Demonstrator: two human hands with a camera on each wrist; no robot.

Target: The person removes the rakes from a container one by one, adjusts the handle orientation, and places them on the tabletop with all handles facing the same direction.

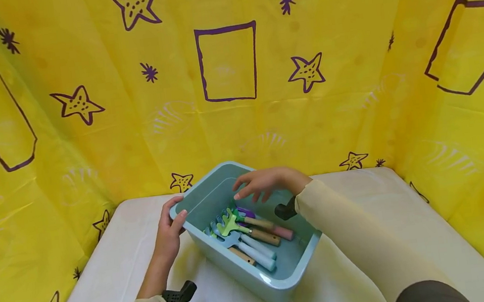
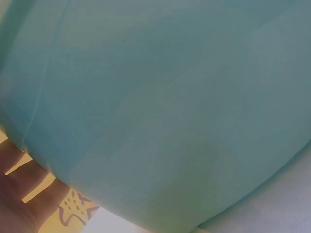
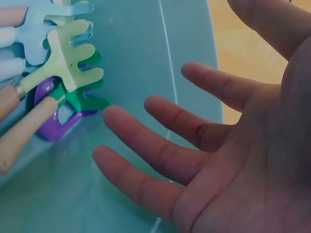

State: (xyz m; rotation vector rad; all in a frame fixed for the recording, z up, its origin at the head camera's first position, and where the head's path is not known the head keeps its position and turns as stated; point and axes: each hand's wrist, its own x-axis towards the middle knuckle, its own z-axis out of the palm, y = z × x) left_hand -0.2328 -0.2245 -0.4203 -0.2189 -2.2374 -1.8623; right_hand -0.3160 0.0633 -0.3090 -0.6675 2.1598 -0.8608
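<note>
R sleeve point(image 1: 364, 236) nearest cam, slanting across from lower rt. Yellow backdrop point(image 1: 134, 148) w/ starfish prints point(image 1: 79, 106) behind & both sides; white desk point(image 1: 134, 228) below. Blue-green bin point(image 1: 247, 280) on desk, set at an angle, approx. centre. 2 hands at it: L hand point(image 1: 171, 231) grips rim at left corner, thumb over edge; R hand point(image 1: 263, 182) wide, fingers spread, over bin interior, holding 0. Tools point(image 1: 266, 238) piled on bin floor: pale-blue fork point(image 1: 253, 254), light-green fork point(image 1: 229, 224) on top, purple piece point(image 1: 246, 212) partly covered. Step, my read: picking a tool, none in grip yet. Next move prob. needs R hand lower, fingers curled round 1 handle, L hand steadying bin.
</note>
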